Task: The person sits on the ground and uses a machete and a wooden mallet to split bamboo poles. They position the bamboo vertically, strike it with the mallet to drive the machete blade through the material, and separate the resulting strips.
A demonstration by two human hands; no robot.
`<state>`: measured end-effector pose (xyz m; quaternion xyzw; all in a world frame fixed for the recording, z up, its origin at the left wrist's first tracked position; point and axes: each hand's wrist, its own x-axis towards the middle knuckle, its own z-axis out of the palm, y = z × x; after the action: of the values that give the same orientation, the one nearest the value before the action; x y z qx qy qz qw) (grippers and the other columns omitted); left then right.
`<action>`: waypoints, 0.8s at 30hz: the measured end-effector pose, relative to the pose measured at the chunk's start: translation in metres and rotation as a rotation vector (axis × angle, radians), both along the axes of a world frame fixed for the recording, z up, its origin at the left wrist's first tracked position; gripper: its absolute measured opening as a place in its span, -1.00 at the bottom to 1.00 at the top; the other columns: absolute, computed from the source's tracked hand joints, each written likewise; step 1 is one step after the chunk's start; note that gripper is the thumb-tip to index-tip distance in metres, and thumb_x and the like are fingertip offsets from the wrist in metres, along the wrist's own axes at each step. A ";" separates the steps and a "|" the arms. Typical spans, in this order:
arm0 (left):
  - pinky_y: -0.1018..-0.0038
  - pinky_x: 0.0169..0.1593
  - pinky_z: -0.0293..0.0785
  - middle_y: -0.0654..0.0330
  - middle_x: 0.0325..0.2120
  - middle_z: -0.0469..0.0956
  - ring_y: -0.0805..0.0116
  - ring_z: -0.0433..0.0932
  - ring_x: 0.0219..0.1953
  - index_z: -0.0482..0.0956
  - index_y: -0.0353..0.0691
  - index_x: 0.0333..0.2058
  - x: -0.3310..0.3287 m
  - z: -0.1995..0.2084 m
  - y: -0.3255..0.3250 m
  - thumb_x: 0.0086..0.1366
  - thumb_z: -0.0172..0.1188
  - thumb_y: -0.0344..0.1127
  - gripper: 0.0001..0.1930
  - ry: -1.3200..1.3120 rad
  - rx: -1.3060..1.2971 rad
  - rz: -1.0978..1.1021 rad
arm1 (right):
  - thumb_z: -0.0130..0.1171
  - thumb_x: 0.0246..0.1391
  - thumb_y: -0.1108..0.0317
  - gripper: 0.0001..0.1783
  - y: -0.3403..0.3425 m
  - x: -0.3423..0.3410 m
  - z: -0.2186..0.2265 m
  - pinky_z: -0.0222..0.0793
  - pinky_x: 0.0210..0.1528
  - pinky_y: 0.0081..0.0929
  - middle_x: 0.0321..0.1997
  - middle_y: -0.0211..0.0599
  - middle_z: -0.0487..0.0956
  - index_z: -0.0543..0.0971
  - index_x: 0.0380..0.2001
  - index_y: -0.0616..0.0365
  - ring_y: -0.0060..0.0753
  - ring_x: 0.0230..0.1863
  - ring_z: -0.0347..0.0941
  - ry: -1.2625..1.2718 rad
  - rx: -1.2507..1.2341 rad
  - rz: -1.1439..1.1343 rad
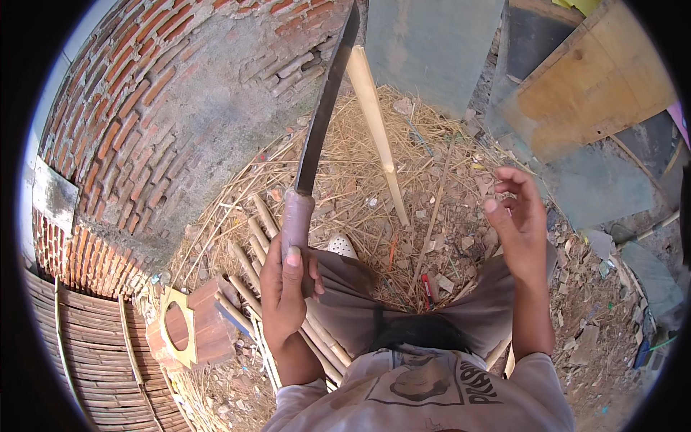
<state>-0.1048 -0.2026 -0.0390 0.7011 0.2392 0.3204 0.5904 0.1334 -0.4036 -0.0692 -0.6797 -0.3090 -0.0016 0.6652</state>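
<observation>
The left hand (pixel 289 284), at seven o'clock, clamps the machete (pixel 314 147), blade toward twelve, beside a pale bamboo piece (pixel 377 129). At three o'clock, the right hand's (pixel 512 216) curled fingers stand apart from its thumb.

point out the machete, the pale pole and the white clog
Machete (pixel 315 144): head view, on the middle of its dark blade.
Pale pole (pixel 379 137): head view, on its thicker upper section.
White clog (pixel 342 247): head view, on its upper.
</observation>
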 end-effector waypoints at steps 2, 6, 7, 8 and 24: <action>0.70 -0.63 0.22 0.29 -0.61 0.38 0.59 0.37 -0.69 0.40 -0.35 0.02 -0.001 0.006 0.016 0.49 -0.12 -0.02 -0.54 0.013 0.023 -0.003 | 0.19 0.18 0.32 -0.63 -0.077 0.037 -0.035 0.27 0.09 -0.42 -0.01 -0.34 0.44 0.44 0.01 0.22 -0.48 -0.02 0.34 0.089 0.002 -0.395; 0.65 -0.69 0.20 0.31 -0.70 0.34 0.57 0.30 -0.76 0.47 -0.34 -0.25 -0.007 0.011 0.053 0.43 0.01 0.01 -0.58 0.065 0.127 -0.004 | 0.19 0.17 0.21 -0.70 -0.287 0.097 -0.282 0.24 -0.11 -0.52 -0.15 -0.38 0.49 0.50 -0.16 0.21 -0.53 -0.19 0.31 0.281 -0.219 -0.758; 0.64 -0.70 0.20 0.30 -0.72 0.34 0.56 0.30 -0.77 0.47 -0.33 -0.30 -0.012 0.012 0.063 0.42 0.02 0.03 -0.56 0.078 0.091 -0.005 | 0.22 0.11 0.18 -0.62 -0.329 0.080 -0.346 0.30 -0.08 -0.38 -0.15 -0.21 0.51 0.47 -0.18 0.28 -0.36 -0.17 0.38 0.476 -0.693 -0.792; 0.63 -0.71 0.20 0.28 -0.73 0.34 0.54 0.29 -0.78 0.46 -0.31 -0.34 -0.011 0.014 0.074 0.41 0.03 0.05 -0.55 0.077 0.053 -0.023 | 0.31 -0.03 0.07 -0.38 -0.361 0.045 -0.412 0.33 0.07 -0.22 -0.03 0.01 0.52 0.44 -0.02 0.31 -0.14 -0.03 0.43 0.599 -0.927 -0.920; 0.56 -0.72 0.26 0.27 -0.83 0.30 0.47 0.32 -0.83 0.36 -0.19 -0.65 -0.009 0.041 0.111 0.38 -0.01 0.20 -0.40 0.265 0.100 0.041 | 0.25 -0.20 0.29 -0.47 -0.305 -0.135 -0.443 0.47 -0.47 -0.12 -0.38 0.08 0.57 0.45 -0.18 0.49 -0.07 -0.52 0.53 0.793 -0.578 -0.882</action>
<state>-0.1141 -0.0921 0.0019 0.7608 0.3130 0.2489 0.5112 -0.0016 -0.7082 -0.5119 -0.8428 0.2789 0.0599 0.4563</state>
